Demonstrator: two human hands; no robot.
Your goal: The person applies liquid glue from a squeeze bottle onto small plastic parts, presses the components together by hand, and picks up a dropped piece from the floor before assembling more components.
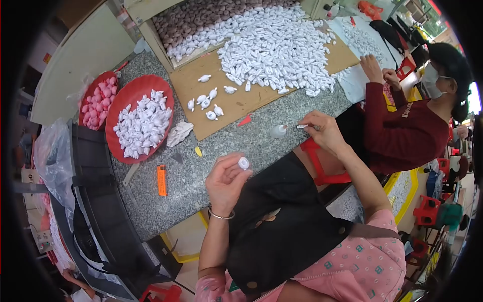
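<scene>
Over counter (151, 211), left hand (226, 178) pinching white piece (244, 163), right hand (324, 132) apparently pinching tiny part (302, 126)

Red bowls (132, 94): 2 | cardboard sheet (254, 101): 1 | white pieces (230, 89) apart from the heap (276, 50), by my count: 8 | heap pieces: uncountable from where I stand | white items (244, 162) held: 2 (left hand (225, 182) 1, right hand (326, 132) 1) | orange object (161, 180): 1 | worktop bottle (277, 132): 1

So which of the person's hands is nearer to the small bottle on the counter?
Right. The right hand is just right of the small bottle; the left hand is farther off, toward the picture's lower left.
</scene>
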